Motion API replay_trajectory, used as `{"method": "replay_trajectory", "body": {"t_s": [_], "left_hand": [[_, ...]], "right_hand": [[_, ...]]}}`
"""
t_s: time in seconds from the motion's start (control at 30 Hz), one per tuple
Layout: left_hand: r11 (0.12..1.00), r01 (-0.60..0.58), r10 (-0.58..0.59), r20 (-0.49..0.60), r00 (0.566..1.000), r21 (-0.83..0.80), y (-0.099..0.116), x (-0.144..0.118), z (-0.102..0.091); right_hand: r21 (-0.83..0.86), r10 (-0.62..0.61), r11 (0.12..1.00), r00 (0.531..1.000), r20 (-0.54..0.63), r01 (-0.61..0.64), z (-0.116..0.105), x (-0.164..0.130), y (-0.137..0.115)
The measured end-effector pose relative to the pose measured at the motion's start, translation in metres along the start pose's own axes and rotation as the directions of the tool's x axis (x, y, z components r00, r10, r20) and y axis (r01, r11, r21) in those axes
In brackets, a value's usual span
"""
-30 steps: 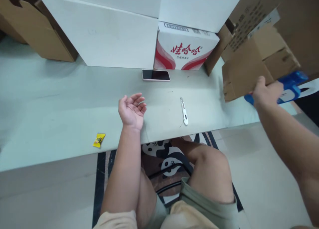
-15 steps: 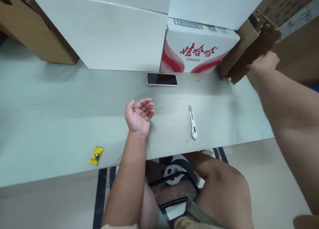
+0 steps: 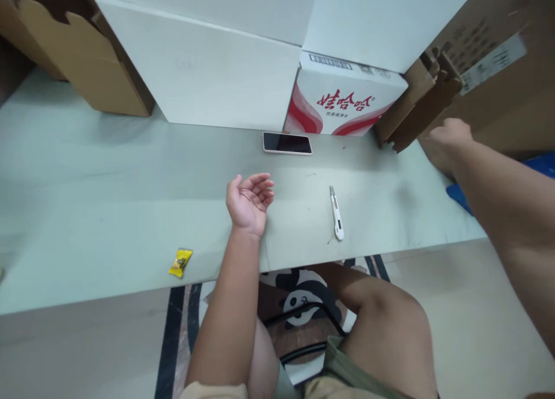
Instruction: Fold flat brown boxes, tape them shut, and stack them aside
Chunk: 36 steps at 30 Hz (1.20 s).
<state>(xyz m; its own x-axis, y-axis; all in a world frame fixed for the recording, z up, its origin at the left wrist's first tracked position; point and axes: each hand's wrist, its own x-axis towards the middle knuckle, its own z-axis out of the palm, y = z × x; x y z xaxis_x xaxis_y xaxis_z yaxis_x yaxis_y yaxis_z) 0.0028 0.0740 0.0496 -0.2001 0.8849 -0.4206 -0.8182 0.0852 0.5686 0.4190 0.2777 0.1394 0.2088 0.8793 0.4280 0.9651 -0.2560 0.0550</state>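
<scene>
At the lower left of the frame a small yellow candy wrapper lies alone near the front edge of the pale table, well apart from everything else. In the upper left a brown box leans beside a big white box. Near the middle the left hand rests back-down on the table, palm up, fingers loosely curled and holding nothing. Just above it a phone lies flat, screen up, close to a white carton with red print. Right of the left hand, and apart from it, a white box cutter lies along the table. At the upper right the right hand reaches to a folded cardboard flap that leans against the carton's side; the hand is seen from behind and I cannot tell whether its fingers are closed on the flap or only beside it. The cardboard looks light and fairly stiff, though likely to bend at its creases, so a hold along the thick folded edge seems surest. A blue thing shows behind the right forearm, too hidden to name.
</scene>
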Motion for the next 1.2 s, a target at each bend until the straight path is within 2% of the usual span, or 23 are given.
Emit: {"method": "replay_trajectory", "body": {"t_s": [0.1, 0.17, 0.27, 0.37, 0.47, 0.53, 0.6, 0.7, 0.77, 0.87, 0.97, 1.07, 1.2], "left_hand": [[0.999, -0.007, 0.007, -0.009, 1.0, -0.043, 0.01, -0.009, -0.006], [0.996, -0.009, 0.008, -0.012, 1.0, -0.087, 0.019, -0.015, -0.012], [0.983, -0.021, 0.018, -0.016, 1.0, -0.18, 0.034, -0.023, -0.023], [0.96, -0.045, 0.036, -0.035, 0.999, -0.275, 0.048, -0.029, -0.036], [0.935, -0.063, 0.043, -0.065, 0.997, -0.35, 0.062, -0.034, -0.047], [0.919, -0.079, 0.046, -0.093, 0.995, -0.385, 0.07, -0.037, -0.055], [0.906, -0.101, 0.054, -0.125, 0.991, -0.411, 0.078, -0.04, -0.063], [0.888, -0.131, 0.067, -0.157, 0.985, -0.441, 0.086, -0.042, -0.074], [0.879, -0.141, 0.069, -0.171, 0.983, -0.455, 0.09, -0.043, -0.08], [0.867, -0.154, 0.073, -0.185, 0.98, -0.473, 0.093, -0.043, -0.085], [0.864, -0.152, 0.073, -0.181, 0.981, -0.48, 0.093, -0.039, -0.086], [0.867, -0.135, 0.061, -0.166, 0.984, -0.48, 0.091, -0.034, -0.084], [0.865, -0.111, 0.046, -0.143, 0.989, -0.489, 0.091, -0.03, -0.083]], "right_hand": [[-0.01, 0.093, 0.996, 0.995, 0.041, -0.093, -0.03, -0.017, -0.027], [0.069, 0.058, 0.996, 0.998, 0.001, -0.058, -0.047, -0.031, -0.057], [0.26, -0.058, 0.963, 0.997, -0.055, 0.07, -0.067, -0.059, -0.114], [0.467, -0.27, 0.847, 0.962, -0.035, 0.254, -0.08, -0.094, -0.183], [0.612, -0.5, 0.668, 0.864, -0.052, 0.424, -0.09, -0.133, -0.258], [0.65, -0.633, 0.554, 0.77, -0.077, 0.521, -0.097, -0.157, -0.308], [0.665, -0.746, 0.435, 0.656, -0.111, 0.607, -0.108, -0.177, -0.357], [0.619, -0.828, 0.318, 0.528, -0.187, 0.718, -0.131, -0.192, -0.423], [0.593, -0.839, 0.284, 0.494, -0.227, 0.754, -0.148, -0.192, -0.463], [0.572, -0.822, 0.296, 0.509, -0.256, 0.765, -0.169, -0.18, -0.515], [0.562, -0.796, 0.378, 0.568, -0.209, 0.736, -0.181, -0.166, -0.555], [0.506, -0.787, 0.504, 0.614, -0.066, 0.7, -0.183, -0.159, -0.579], [0.433, -0.787, 0.575, 0.614, 0.061, 0.694, -0.174, -0.159, -0.596]]}}
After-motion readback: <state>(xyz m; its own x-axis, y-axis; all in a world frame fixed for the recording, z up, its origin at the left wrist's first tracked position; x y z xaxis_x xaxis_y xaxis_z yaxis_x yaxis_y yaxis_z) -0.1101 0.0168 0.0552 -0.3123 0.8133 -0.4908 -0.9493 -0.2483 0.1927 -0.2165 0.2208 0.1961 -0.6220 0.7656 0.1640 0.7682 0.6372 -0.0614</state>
